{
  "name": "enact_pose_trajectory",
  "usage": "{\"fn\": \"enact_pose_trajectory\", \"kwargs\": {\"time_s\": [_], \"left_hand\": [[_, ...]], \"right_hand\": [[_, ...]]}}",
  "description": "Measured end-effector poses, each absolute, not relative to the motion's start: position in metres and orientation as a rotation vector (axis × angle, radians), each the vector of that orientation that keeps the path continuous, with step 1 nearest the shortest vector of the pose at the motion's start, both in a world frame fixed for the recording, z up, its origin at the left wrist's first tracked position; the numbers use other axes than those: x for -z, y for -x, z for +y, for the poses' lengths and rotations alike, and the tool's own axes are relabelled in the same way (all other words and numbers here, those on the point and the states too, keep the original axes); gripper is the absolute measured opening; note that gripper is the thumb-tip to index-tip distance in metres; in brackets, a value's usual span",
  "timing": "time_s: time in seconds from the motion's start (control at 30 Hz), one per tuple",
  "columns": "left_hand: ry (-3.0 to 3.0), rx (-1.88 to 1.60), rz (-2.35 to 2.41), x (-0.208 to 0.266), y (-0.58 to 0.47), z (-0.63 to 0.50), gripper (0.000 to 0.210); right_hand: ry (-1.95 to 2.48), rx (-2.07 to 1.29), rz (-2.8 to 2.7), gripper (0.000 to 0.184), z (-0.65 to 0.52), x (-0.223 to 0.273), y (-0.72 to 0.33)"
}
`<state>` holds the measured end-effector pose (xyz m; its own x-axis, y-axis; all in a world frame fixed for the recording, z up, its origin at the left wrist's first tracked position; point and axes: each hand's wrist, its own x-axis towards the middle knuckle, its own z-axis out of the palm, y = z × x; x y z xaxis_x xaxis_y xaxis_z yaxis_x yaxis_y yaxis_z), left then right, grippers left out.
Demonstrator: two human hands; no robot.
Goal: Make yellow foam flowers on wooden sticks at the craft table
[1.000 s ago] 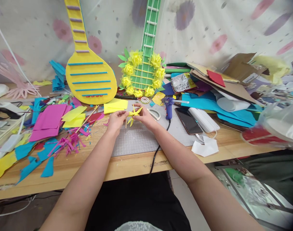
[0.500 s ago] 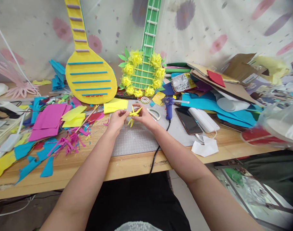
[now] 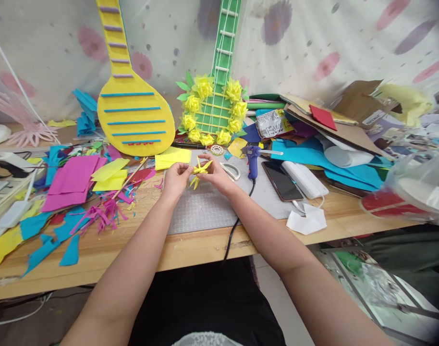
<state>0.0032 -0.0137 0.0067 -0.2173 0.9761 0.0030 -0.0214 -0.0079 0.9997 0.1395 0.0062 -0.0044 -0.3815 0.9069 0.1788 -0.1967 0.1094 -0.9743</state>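
Both my hands meet over the grey cutting mat [image 3: 205, 211] and hold a small yellow fringed paper flower [image 3: 199, 171] between their fingertips. My left hand [image 3: 175, 180] pinches its left side, my right hand [image 3: 215, 175] grips the right side. Pointed yellow strips stick out up and down between the fingers. Just behind them lies a stack of yellow paper sheets [image 3: 172, 157]. A green paper guitar [image 3: 215, 103] ringed with similar yellow flowers leans against the wall behind.
A yellow paper guitar [image 3: 135, 113] leans at the back left. A purple glue gun [image 3: 253, 161], a phone [image 3: 281, 180] and a white power bank [image 3: 305, 179] lie right of the hands. Pink, blue and yellow paper scraps [image 3: 71, 192] cover the left; cardboard and blue felt [image 3: 331, 158] pile up right.
My left hand has closed in a little toward the flower and the strips have turned slightly between my fingers. Everything else stays put.
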Motion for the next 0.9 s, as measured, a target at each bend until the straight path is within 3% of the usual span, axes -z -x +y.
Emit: {"fn": "enact_pose_trajectory", "kwargs": {"time_s": [0.33, 0.9], "left_hand": [[-1.057, -1.369, 1.241, -0.009, -0.006, -0.015, 0.014], [-1.057, -1.412, 1.353, -0.007, -0.006, -0.013, 0.010]], "right_hand": [[0.664, -1.761, -1.267, 0.062, 0.002, -0.003, -0.142], [0.723, -1.792, -1.178, 0.052, 0.002, -0.004, -0.146]]}}
